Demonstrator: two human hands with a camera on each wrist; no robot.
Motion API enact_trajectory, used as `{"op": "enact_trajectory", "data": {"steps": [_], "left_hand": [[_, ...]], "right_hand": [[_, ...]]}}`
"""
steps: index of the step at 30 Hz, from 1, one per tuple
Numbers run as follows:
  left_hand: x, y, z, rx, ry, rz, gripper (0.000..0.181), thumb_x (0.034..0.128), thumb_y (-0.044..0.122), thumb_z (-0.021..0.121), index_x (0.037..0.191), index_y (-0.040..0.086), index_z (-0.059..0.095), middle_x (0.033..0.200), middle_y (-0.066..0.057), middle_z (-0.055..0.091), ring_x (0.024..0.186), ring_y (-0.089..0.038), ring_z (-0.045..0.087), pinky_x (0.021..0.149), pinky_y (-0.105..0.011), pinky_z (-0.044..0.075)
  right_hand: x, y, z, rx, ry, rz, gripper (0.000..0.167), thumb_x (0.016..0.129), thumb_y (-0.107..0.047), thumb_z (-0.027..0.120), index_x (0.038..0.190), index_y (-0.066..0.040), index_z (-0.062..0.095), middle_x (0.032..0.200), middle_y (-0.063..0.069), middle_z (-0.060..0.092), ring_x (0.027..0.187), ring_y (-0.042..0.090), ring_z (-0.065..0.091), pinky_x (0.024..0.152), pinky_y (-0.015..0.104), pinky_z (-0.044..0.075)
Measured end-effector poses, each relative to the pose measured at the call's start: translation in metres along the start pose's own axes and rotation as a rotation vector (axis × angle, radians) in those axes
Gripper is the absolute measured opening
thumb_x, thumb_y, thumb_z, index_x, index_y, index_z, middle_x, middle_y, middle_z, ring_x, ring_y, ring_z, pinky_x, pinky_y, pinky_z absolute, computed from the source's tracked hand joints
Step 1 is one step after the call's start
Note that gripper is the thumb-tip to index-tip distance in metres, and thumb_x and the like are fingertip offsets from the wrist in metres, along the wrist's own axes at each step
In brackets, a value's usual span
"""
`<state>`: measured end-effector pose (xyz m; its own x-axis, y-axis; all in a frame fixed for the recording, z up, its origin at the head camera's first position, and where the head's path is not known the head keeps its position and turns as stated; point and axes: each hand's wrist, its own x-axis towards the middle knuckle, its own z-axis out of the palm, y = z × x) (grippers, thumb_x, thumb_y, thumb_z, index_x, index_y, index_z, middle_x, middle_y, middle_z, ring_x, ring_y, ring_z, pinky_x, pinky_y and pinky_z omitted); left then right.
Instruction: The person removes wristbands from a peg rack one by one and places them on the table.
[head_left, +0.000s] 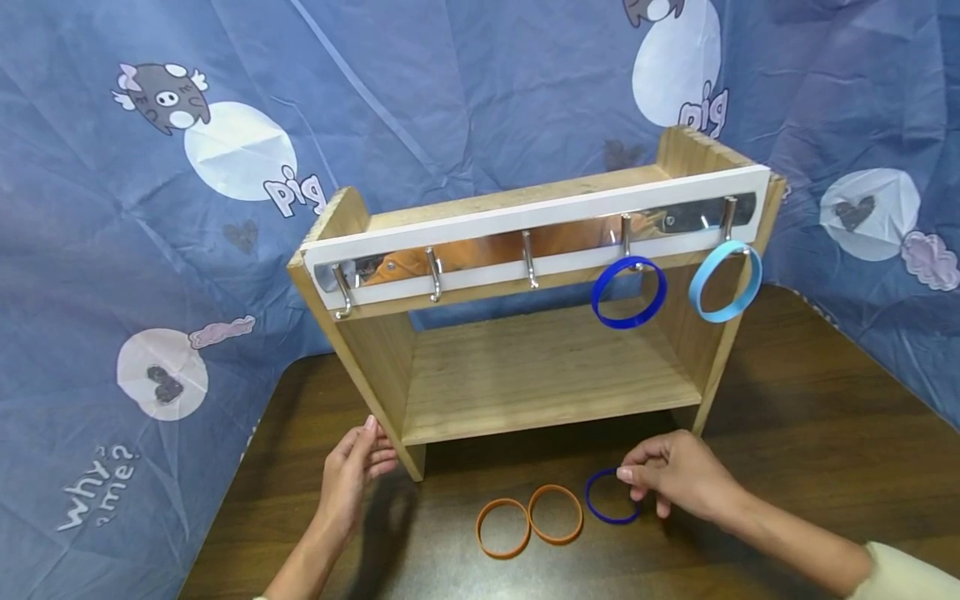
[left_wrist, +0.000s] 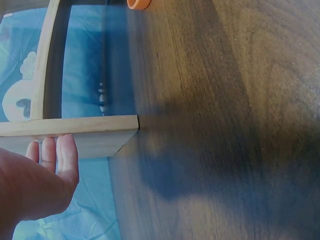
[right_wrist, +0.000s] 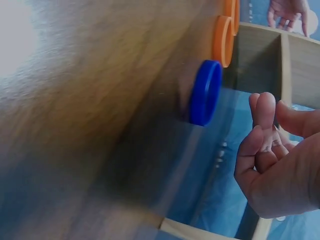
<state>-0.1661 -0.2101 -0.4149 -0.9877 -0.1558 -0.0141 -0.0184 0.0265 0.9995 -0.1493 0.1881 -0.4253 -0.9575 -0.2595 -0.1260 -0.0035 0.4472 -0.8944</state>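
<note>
The left hand (head_left: 348, 479) rests straight fingers against the outer side of the wooden shelf unit (head_left: 551, 358), low at its left edge; the left wrist view shows these fingertips at the panel (left_wrist: 75, 125). The right hand (head_left: 682, 475) is over a dark blue ring (head_left: 613, 522) lying on the table. In the right wrist view, loosely bent fingers of the right hand (right_wrist: 275, 155) hold nothing, with a gap to the blue ring (right_wrist: 201, 95). Two orange rings (head_left: 504, 556) (head_left: 557, 542) lie side by side, left of the blue one.
Across the unit's top runs a white rail (head_left: 540, 207) with several metal hooks. A dark blue ring (head_left: 630, 322) and a light blue ring (head_left: 723, 315) hang from the two rightmost hooks. Blue patterned cloth (head_left: 450, 92) surrounds the brown table (head_left: 817, 400) behind and at the sides.
</note>
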Motion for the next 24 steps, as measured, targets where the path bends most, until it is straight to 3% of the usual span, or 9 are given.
{"op": "enact_trajectory", "data": {"steps": [14, 24], "left_hand": [[0.000, 0.000, 0.000, -0.002, -0.001, -0.001, 0.045, 0.1032, 0.035, 0.044, 0.108, -0.009, 0.052, 0.093, -0.010, 0.062, 0.084, -0.017, 0.064, 0.079, -0.032, 0.057], [0.001, -0.001, 0.000, 0.010, -0.003, 0.002, 0.047, 0.1034, 0.036, 0.043, 0.110, -0.010, 0.051, 0.094, -0.011, 0.063, 0.085, -0.018, 0.064, 0.080, -0.033, 0.057]], "right_hand": [[-0.008, -0.026, -0.012, 0.166, 0.011, -0.004, 0.040, 0.087, -0.030, 0.072, 0.106, 0.005, 0.066, 0.078, 0.012, 0.071, 0.052, 0.018, 0.060, 0.056, 0.033, 0.055], [-0.010, -0.045, -0.032, 0.230, 0.100, -0.111, 0.038, 0.091, -0.023, 0.068, 0.111, 0.009, 0.064, 0.083, 0.011, 0.072, 0.054, 0.019, 0.063, 0.059, 0.032, 0.055]]}}
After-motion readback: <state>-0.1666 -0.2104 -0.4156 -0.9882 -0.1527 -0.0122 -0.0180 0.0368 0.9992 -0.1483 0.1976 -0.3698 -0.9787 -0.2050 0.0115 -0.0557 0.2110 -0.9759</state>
